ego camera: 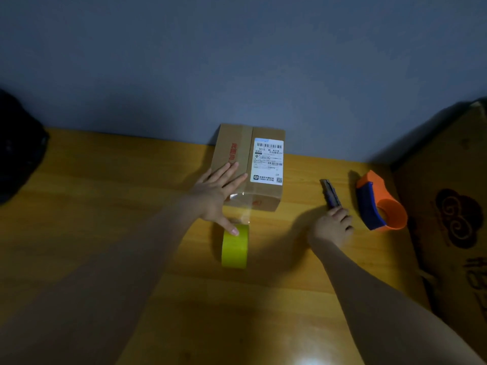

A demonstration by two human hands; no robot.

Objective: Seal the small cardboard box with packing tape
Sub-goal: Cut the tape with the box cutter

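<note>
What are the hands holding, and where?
The right hand grasps the knife at its near end. The left hand presses flat on the box.

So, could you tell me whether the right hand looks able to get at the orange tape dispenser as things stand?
Probably yes: the right hand rests at the utility knife, and the orange tape dispenser lies just beyond with bare table between.

Our left hand [214, 196] presses flat on the cardboard box [249, 164]; our right hand [333, 225] grips the utility knife [330, 193] on the desk [105, 206].

A dim room: a wooden counter [105, 206] abuts a plain grey-blue wall [237, 61], light glinting at its near edge.
</note>
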